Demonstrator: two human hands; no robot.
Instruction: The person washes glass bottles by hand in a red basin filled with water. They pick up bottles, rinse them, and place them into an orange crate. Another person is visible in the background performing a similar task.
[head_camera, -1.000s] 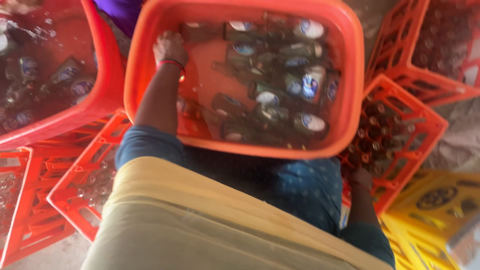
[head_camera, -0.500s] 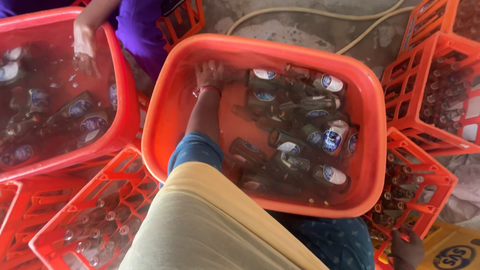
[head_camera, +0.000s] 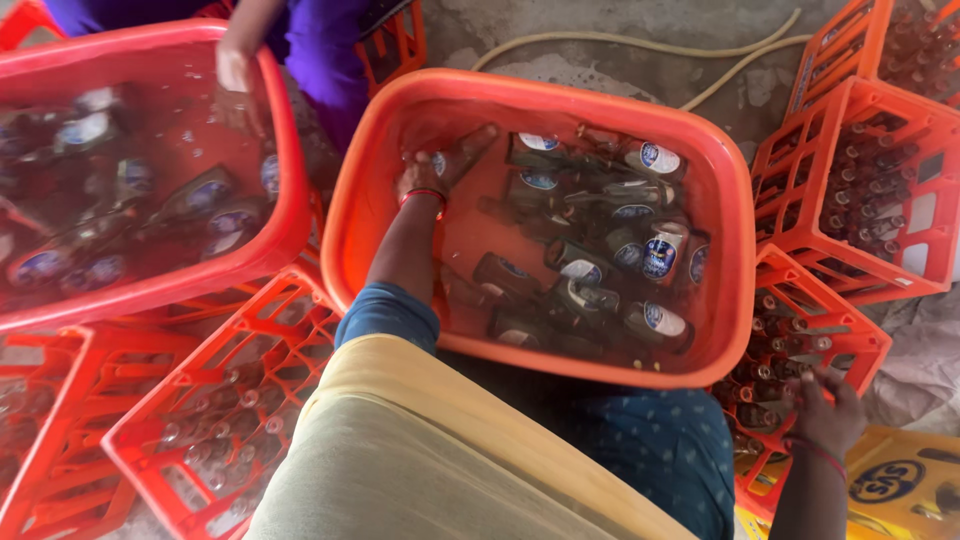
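Head view | left hand seen closed round a brown bottle underwater in the orange tub | right hand spread loosely over the bottle crate | washing step, probably | lifting out needs firm grip

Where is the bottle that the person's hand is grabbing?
In the head view, the bottle lies at the orange tub's far left corner, under the left hand.
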